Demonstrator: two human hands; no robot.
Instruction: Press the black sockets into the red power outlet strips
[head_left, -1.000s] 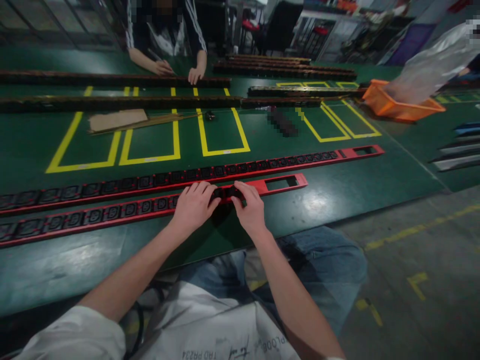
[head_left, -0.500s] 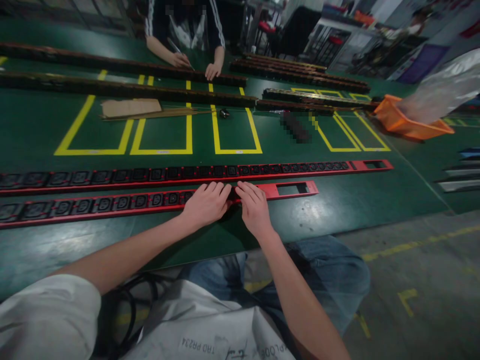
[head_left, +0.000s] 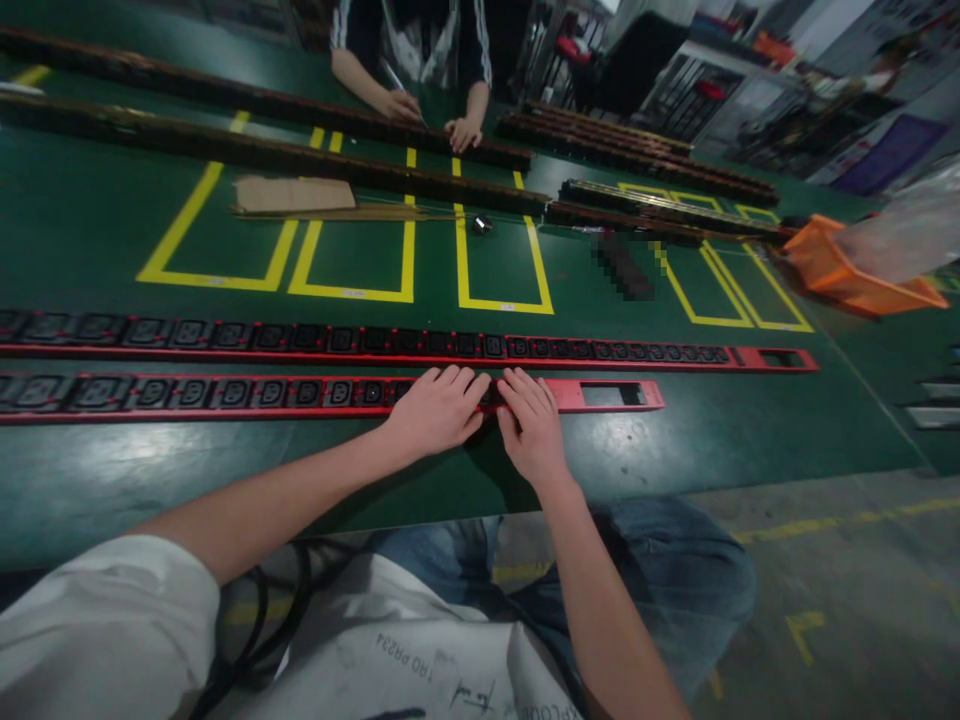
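Observation:
A long red power strip (head_left: 615, 396) with black sockets lies along the near part of the green table. My left hand (head_left: 436, 412) is closed over it, fingers curled across the sockets and thumb at the near edge. Just to its right, my right hand (head_left: 534, 422) grips the same strip, fingertips over the far side. The sockets beneath both hands are hidden, so what the fingertips press on cannot be made out. A second red power strip (head_left: 750, 358), also lined with black sockets, lies right behind the first and extends farther right.
Long dark strips (head_left: 225, 135) cross the table farther back. A piece of cardboard (head_left: 296, 194) and a small dark part (head_left: 480, 224) lie between yellow markings. An orange bin (head_left: 862, 268) holding clear plastic stands at the right. Opposite me, a co-worker's hands (head_left: 463, 132) rest near a strip.
The head view has turned slightly, so the scene sits farther right and tilts differently. Both hands stay on the near strip, with little visible change in their hold.

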